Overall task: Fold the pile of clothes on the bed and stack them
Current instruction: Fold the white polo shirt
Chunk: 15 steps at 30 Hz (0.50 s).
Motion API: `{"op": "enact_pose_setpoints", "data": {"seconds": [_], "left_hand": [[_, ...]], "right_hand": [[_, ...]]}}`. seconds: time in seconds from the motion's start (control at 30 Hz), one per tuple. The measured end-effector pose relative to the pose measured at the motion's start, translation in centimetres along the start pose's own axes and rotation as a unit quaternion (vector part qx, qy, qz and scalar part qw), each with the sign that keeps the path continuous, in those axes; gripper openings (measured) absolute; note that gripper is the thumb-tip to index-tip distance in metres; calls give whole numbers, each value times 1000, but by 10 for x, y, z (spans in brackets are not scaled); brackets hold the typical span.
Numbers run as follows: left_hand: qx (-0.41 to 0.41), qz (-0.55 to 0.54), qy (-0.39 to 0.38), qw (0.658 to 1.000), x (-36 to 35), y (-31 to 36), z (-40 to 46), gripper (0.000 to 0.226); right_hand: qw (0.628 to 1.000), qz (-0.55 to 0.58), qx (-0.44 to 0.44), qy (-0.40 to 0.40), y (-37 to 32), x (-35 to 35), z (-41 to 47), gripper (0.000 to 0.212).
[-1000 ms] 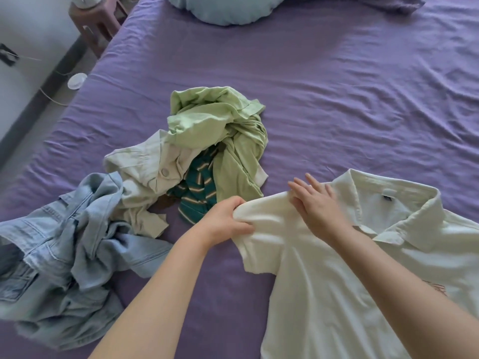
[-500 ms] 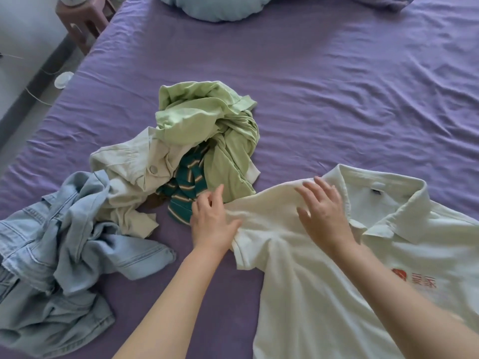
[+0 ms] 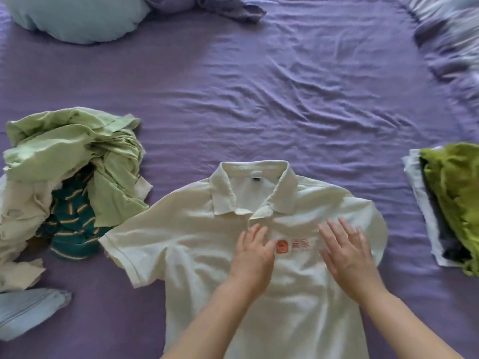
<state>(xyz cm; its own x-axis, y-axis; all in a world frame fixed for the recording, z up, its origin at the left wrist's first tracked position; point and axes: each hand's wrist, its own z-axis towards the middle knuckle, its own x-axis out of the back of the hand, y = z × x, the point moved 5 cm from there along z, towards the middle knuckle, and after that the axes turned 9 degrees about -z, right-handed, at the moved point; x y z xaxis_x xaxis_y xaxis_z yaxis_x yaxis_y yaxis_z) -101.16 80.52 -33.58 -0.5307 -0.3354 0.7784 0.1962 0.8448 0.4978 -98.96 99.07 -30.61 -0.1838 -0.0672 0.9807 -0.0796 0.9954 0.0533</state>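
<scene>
Polo shirt (image 3: 207, 255) spread front-up on the bed (image 3: 285, 99).
Left hand (image 3: 252, 257) and right hand (image 3: 347, 252) lie flat on its chest, either side of the orange logo (image 3: 282, 246); unfolded pile (image 3: 70, 177) left, folded stack (image 3: 451, 203) right.

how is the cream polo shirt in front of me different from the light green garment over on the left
The cream polo shirt lies spread flat, face up, collar open; the light green garment is crumpled in a heap. The polo lies alone on the purple bedsheet; the green one sits atop other unfolded clothes. The polo bears an orange chest logo; the green one looks plain. Neither is folded yet.
</scene>
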Motion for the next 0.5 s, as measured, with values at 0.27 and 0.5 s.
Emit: {"op": "enact_pose_setpoints", "data": {"seconds": [0.27, 0.5], "left_hand": [[-79, -25, 31, 996, -1, 98, 82, 41], [-87, 78, 88, 989, 11, 120, 168, 48]], "right_hand": [[967, 174, -189, -2, 106, -18, 13, 56], [922, 343, -180, 10, 136, -25, 36, 13]]}}
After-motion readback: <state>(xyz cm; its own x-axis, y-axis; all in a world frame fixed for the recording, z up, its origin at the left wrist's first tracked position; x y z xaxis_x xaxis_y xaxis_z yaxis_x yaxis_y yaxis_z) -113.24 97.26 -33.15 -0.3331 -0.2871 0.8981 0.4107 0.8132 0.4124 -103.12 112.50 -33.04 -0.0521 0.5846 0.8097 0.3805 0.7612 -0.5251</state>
